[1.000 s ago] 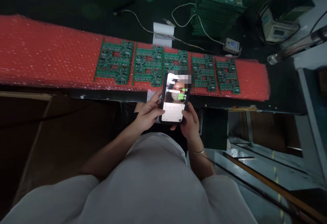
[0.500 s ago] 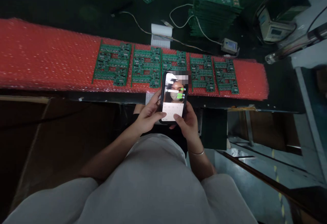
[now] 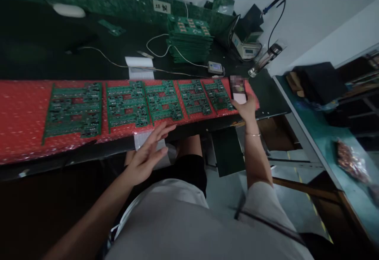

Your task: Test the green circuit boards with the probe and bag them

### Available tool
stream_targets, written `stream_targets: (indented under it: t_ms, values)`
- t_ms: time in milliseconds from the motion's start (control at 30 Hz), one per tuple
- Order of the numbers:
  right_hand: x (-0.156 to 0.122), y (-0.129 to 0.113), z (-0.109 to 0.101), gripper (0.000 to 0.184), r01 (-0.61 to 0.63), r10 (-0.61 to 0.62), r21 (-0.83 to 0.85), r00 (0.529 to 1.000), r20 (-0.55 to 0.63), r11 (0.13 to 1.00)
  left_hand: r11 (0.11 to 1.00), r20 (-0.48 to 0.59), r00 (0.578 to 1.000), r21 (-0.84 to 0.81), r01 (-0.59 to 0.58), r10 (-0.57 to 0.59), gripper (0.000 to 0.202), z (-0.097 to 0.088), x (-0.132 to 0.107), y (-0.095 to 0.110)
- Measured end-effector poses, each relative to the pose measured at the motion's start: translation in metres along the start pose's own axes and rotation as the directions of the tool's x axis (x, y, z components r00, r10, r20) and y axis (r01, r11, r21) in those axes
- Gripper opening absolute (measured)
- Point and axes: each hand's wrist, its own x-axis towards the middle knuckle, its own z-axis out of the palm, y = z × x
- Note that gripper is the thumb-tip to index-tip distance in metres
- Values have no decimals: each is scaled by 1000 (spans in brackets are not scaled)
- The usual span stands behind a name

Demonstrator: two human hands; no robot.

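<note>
My right hand (image 3: 248,108) is closed around the lower part of a smartphone (image 3: 238,97), its screen lit, at the right end of the red bubble wrap (image 3: 26,110). The phone is right beside the last green circuit board (image 3: 217,94) in the row. Whether it rests on the wrap or hangs just above, I cannot tell. My left hand (image 3: 148,159) is open and holds nothing, its fingers stretched toward the table's front edge. Below and behind that hand a white paper (image 3: 142,139) hangs at the edge. Several circuit boards (image 3: 127,106) lie side by side on the wrap.
Behind the row stand a tall stack of green boards (image 3: 189,40), a small display box (image 3: 215,68) on a white cable and a paper pad (image 3: 139,68). A clear bottle (image 3: 265,60) lies tilted at the right. Beyond it is a side table (image 3: 319,121) with a filled plastic bag (image 3: 351,161).
The phone, held in both hands before, has moved right in my right hand alone to the wrap's end. My left hand has let go of it and opened. The view has swung right.
</note>
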Motion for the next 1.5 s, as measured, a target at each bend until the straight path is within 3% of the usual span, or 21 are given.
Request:
stream_targets:
  t_ms: [100, 200, 267, 367, 433, 500, 600, 667, 733, 800, 1067, 1200, 1300, 1400, 1500]
  values:
    - [51, 31, -6, 79, -107, 108, -275, 994, -11, 956, 990, -43, 998, 135, 41, -35, 58, -11, -8, 0]
    - [61, 44, -2, 80, -119, 108, -385, 993, -48, 915, 924, -91, 995, 377, 66, -34, 55, -27, -10, 5]
    - [52, 43, 7, 76, 34, -66, -347, 995, -79, 937, 820, -130, 991, 568, 68, 8, 53, -39, -6, 7]
    - [30, 35, 27, 65, 325, -330, -199, 944, 10, 924, 569, -244, 970, 800, 190, 19, 56, -57, 4, 7]
    - [17, 28, 39, 67, 360, -353, -141, 933, 71, 922, 378, -406, 914, 847, 373, 8, 67, -68, 11, 4]
    - [9, 23, 49, 72, 309, -302, -151, 951, 71, 939, 238, -580, 814, 795, 558, 28, 81, -82, 16, 2]
    - [5, 20, 55, 77, 277, -269, -156, 960, 73, 948, 148, -756, 654, 651, 745, 31, 92, -108, 17, 1]
    - [5, 18, 57, 78, 289, -278, -131, 955, 100, 948, 116, -808, 589, 584, 803, -7, 94, -126, 14, 1]
    - [4, 16, 58, 81, 301, -289, -103, 950, 118, 948, 91, -819, 572, 567, 818, -38, 97, -138, 11, 1]
    - [2, 13, 60, 85, 308, -298, -72, 947, 123, 949, 75, -809, 587, 583, 809, -44, 98, -144, 9, 2]
    - [-9, 3, 65, 93, 340, -339, 8, 933, 120, 940, 89, -806, 591, 585, 806, -46, 86, -144, 9, 5]
    - [-11, 2, 59, 89, 356, -355, 14, 927, 119, 934, 138, -801, 597, 587, 797, -38, 77, -144, 2, 6]
    - [-10, -2, 51, 78, 381, -380, 2, 921, 84, 925, 177, -786, 616, 615, 769, 55, 73, -144, 0, 10]
    - [-5, -21, 49, 63, 437, -437, -12, 899, 12, 899, 272, -708, 669, 705, 654, 225, 62, -155, 22, 17]
    - [0, -61, 63, 49, 540, -542, 48, 839, 45, 840, 347, -685, 672, 726, 594, 283, 52, -185, 73, 20]
